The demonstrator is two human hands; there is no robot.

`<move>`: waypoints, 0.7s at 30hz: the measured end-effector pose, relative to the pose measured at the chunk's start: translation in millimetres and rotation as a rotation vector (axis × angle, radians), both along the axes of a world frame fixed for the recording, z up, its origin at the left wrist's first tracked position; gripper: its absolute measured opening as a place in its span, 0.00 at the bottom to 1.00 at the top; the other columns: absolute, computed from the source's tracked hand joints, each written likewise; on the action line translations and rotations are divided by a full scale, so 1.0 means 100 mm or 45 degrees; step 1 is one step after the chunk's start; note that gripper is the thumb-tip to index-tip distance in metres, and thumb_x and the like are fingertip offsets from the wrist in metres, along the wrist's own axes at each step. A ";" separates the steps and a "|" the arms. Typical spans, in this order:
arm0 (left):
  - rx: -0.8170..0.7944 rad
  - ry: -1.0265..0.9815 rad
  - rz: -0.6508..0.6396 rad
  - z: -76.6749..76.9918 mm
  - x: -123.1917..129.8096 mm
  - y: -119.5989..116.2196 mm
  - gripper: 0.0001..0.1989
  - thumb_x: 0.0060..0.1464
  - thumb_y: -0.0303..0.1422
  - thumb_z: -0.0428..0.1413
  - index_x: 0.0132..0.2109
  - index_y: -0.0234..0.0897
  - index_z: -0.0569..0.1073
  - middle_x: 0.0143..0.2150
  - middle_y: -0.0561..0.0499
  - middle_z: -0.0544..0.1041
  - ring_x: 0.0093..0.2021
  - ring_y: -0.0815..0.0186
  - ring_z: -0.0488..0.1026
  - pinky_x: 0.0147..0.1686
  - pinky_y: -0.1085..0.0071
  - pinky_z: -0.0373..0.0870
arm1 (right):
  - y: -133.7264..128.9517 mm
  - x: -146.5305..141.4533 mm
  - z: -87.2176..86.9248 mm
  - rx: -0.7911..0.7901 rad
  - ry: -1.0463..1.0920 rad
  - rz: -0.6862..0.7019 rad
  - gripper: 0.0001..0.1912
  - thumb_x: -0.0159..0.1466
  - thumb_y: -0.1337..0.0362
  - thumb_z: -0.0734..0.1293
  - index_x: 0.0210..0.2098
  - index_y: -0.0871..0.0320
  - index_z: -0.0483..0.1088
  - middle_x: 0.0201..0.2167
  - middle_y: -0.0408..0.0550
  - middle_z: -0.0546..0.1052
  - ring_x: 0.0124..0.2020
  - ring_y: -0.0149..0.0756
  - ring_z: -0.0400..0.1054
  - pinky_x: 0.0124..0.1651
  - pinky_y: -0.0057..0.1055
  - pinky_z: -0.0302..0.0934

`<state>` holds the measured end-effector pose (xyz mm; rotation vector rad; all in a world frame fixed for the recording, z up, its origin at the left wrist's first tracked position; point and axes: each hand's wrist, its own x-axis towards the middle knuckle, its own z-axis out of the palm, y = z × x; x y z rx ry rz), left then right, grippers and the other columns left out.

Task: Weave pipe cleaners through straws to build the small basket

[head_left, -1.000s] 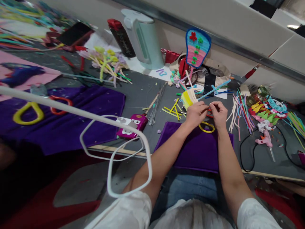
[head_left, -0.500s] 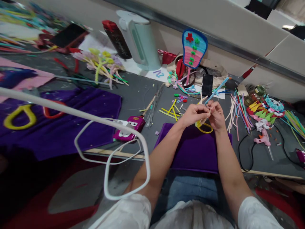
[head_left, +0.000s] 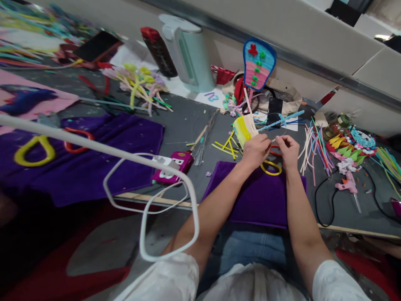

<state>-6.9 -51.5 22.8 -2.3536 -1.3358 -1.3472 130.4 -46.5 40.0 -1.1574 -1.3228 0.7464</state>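
My left hand (head_left: 257, 149) is closed on the lower part of a panel of yellow and cream pipe cleaners (head_left: 243, 129), which tilts up beyond my knuckles. Close to it my right hand (head_left: 288, 149) pinches thumb and fingers together; a thin strand seems to run there, too fine to name. A twisted light-blue pipe-cleaner stem (head_left: 282, 121) with a small bow shape slants just past both hands. Under my hands lie a yellow loop handle (head_left: 271, 168) and a red one, apparently of scissors, by a folded purple cloth (head_left: 255, 196).
Loose yellow pipe cleaners (head_left: 228, 144) lie left of my hands. Pipe-cleaner bundles (head_left: 316, 148) and a pink glue gun (head_left: 348, 184) with its cord are at right. Behind stand a kettle (head_left: 191, 62) and a finished fan (head_left: 259, 65). A white cable (head_left: 169, 167) crosses the left foreground.
My hands have drawn apart a little, and my left hand has turned. The yellow and cream panel now shows upright to the left, and the blue stem lies flatter.
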 end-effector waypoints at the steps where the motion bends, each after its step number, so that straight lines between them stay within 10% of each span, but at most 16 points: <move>1: 0.005 0.010 0.014 0.00 0.00 0.00 0.13 0.61 0.29 0.50 0.29 0.36 0.73 0.28 0.48 0.71 0.31 0.65 0.68 0.28 0.69 0.57 | 0.00 0.01 -0.01 0.002 -0.022 0.000 0.17 0.56 0.50 0.70 0.27 0.58 0.69 0.23 0.40 0.68 0.25 0.28 0.60 0.30 0.27 0.58; 10: -0.276 -0.421 -0.442 0.09 -0.09 0.03 0.08 0.57 0.28 0.54 0.34 0.36 0.77 0.30 0.50 0.73 0.31 0.68 0.70 0.32 0.72 0.63 | 0.02 0.18 0.04 0.221 -0.237 0.207 0.14 0.64 0.52 0.64 0.30 0.57 0.70 0.31 0.44 0.71 0.35 0.32 0.65 0.40 0.30 0.61; 16: -0.717 -0.808 -0.905 0.20 -0.15 -0.02 0.08 0.53 0.35 0.59 0.33 0.34 0.78 0.29 0.51 0.73 0.23 0.72 0.68 0.25 0.73 0.64 | -0.01 0.17 0.02 0.106 0.062 0.490 0.16 0.62 0.48 0.67 0.30 0.54 0.67 0.27 0.39 0.66 0.20 0.25 0.54 0.23 0.26 0.51; 21: -0.710 -0.928 -0.769 0.16 -0.10 -0.01 0.08 0.51 0.35 0.61 0.31 0.34 0.77 0.27 0.52 0.72 0.20 0.73 0.66 0.21 0.73 0.60 | -0.01 0.07 -0.01 0.003 0.273 0.380 0.16 0.61 0.48 0.67 0.30 0.54 0.68 0.21 0.38 0.66 0.17 0.24 0.54 0.19 0.24 0.48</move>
